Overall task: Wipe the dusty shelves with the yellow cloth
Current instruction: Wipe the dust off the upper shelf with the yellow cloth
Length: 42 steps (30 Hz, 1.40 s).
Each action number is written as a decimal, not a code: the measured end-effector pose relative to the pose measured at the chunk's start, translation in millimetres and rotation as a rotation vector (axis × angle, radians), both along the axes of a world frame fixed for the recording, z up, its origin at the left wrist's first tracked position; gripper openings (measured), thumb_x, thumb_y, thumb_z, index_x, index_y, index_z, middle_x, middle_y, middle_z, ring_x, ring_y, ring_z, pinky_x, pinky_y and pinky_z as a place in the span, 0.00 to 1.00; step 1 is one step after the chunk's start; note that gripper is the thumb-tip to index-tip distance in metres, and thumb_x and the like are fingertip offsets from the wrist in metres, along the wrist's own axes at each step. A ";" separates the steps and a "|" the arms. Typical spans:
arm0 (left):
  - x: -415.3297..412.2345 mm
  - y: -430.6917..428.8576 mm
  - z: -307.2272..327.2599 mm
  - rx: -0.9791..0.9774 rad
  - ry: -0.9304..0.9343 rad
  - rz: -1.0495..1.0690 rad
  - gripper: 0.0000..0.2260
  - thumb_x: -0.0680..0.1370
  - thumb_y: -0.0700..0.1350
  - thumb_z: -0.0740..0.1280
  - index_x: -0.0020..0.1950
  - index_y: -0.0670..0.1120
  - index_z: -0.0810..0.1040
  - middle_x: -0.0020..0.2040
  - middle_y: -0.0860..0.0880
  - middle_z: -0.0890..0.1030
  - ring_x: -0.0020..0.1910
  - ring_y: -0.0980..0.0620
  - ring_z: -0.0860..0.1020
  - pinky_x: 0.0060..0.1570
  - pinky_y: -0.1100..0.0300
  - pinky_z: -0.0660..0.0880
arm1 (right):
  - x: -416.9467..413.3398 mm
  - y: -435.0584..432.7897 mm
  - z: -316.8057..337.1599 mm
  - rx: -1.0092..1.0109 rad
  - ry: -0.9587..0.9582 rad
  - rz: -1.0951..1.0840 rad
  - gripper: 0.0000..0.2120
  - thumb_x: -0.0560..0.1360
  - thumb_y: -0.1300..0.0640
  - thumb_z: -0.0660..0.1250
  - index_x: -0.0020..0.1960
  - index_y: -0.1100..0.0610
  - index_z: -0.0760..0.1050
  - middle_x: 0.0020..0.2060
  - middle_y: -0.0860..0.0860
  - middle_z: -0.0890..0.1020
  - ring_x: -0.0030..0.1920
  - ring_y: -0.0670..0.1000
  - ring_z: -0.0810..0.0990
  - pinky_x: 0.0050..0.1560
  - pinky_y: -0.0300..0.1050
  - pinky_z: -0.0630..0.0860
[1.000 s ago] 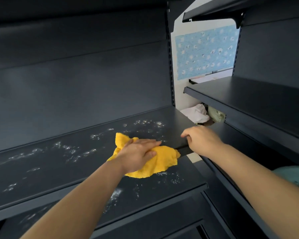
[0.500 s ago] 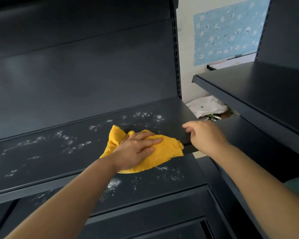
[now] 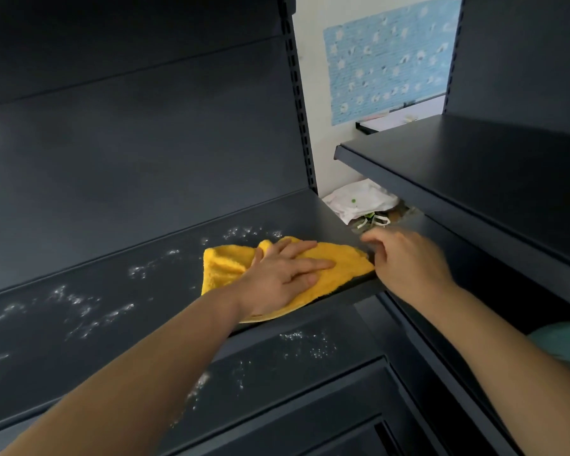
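Observation:
A yellow cloth [image 3: 343,258] lies on the dark dusty shelf [image 3: 112,324], near its right end. My left hand [image 3: 283,271] presses flat on the cloth, fingers spread and pointing right. The cloth's right corner reaches the shelf's end. My right hand [image 3: 408,261] curls its fingers around that right end, just beside the cloth's corner; it is slightly blurred. White dust specks [image 3: 79,304] are scattered over the shelf left of the cloth and behind it.
The lower shelf [image 3: 343,373] below carries more white dust [image 3: 310,343]. A second dark shelf unit [image 3: 474,166] stands at the right. A white bag [image 3: 359,200] lies in the gap between the units, under a blue patterned sheet [image 3: 385,57]. A teal object [image 3: 563,343] shows at the right edge.
My left hand has flattened and pushed the cloth to the right, so its corner now reaches the shelf's end. My right hand has stayed at the shelf's end.

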<state>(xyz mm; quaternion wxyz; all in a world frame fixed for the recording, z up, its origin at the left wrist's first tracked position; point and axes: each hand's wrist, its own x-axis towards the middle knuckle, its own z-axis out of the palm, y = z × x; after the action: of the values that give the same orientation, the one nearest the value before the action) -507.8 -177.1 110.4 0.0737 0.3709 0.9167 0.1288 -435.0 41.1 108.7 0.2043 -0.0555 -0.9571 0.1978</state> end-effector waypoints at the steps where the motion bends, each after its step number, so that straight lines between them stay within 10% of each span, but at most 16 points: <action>1: -5.1 2.2 -0.4 -0.038 0.017 0.004 0.17 0.82 0.58 0.52 0.70 0.71 0.62 0.77 0.61 0.54 0.77 0.50 0.47 0.72 0.34 0.43 | -1.4 -0.1 0.7 0.008 -0.008 -0.012 0.15 0.79 0.61 0.62 0.63 0.50 0.77 0.55 0.50 0.82 0.53 0.54 0.80 0.43 0.42 0.71; 18: -97.7 55.2 3.2 -0.157 -0.013 0.594 0.22 0.81 0.57 0.44 0.76 0.65 0.53 0.79 0.52 0.51 0.76 0.38 0.47 0.66 0.26 0.42 | -43.9 -47.4 5.1 0.105 -0.209 0.084 0.19 0.78 0.62 0.59 0.66 0.49 0.75 0.61 0.51 0.78 0.60 0.54 0.76 0.55 0.48 0.73; 42: -72.9 -171.9 -0.9 -0.298 0.025 1.216 0.28 0.78 0.64 0.42 0.77 0.57 0.56 0.77 0.46 0.57 0.76 0.40 0.52 0.70 0.31 0.42 | -72.4 -117.1 1.3 0.261 -0.155 0.261 0.22 0.76 0.64 0.60 0.67 0.48 0.73 0.63 0.47 0.78 0.63 0.52 0.74 0.57 0.49 0.71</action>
<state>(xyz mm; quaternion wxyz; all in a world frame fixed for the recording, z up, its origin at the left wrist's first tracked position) -580.8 -349.0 109.5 0.0276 -0.2299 0.9727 0.0144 -507.4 -76.0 110.0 0.1080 0.0808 -0.9866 0.0921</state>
